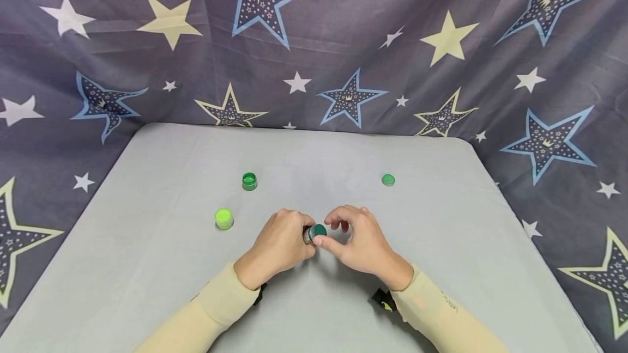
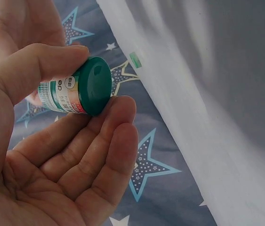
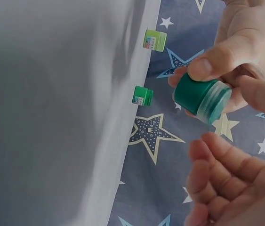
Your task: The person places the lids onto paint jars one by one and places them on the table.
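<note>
A left hand (image 1: 281, 239) grips a dark green jar (image 1: 320, 230) above the pale surface (image 1: 314, 178), while the right hand (image 1: 360, 241), fingers loosely curved and holding nothing, brings its thumb close to the jar's end. A lime jar (image 1: 224, 219), a green jar (image 1: 249, 181) and, farther right, a green lid (image 1: 388, 180) lie beyond. A careless twist or loosened left grip could drop the held jar, perhaps spilling paint if its cap is loose.
</note>
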The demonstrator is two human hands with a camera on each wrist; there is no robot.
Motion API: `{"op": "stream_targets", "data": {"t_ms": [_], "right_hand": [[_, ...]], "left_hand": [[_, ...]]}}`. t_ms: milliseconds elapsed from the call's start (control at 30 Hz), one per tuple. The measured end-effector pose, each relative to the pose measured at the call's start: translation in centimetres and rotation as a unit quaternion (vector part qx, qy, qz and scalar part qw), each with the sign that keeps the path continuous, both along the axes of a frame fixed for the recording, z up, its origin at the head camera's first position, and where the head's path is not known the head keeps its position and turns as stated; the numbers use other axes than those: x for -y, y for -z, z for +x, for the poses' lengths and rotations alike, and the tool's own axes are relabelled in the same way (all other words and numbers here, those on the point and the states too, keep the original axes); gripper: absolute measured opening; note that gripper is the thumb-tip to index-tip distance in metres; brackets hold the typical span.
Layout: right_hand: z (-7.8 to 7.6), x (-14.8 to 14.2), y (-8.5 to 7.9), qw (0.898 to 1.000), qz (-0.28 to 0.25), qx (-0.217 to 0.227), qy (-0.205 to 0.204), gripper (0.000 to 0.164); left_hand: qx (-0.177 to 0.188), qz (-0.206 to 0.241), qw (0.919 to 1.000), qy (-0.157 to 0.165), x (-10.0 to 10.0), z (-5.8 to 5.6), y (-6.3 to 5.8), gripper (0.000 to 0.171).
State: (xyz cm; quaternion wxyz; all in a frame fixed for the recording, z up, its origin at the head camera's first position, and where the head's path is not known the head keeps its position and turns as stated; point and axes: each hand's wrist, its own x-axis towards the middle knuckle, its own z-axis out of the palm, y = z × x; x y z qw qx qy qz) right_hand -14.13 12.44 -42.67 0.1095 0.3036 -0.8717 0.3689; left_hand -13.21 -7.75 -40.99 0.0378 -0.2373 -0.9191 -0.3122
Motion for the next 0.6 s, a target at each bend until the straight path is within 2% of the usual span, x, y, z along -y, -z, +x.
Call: {"op": "stream_targets", "data": {"t_ms": [167,300,600], "right_hand": [[-0.09,-0.22,-0.12,0.999,-0.008,-0.018,-0.041,0.041],[-0.14,-0.18,-0.17,0.998,-0.008,-0.015,-0.068,0.042],[-0.1,-0.06,-0.07,0.997,-0.017,-0.018,-0.08,0.039]], "left_hand": [[-0.006,0.003,1.0,0.002,0.05,0.0,0.01,0.033],[-0.015,0.007,0.9999,0.002,0.08,0.04,0.14,0.033],[-0.016,0.01,0.9998,0.002,0.05,0.04,0.13,0.033]]}}
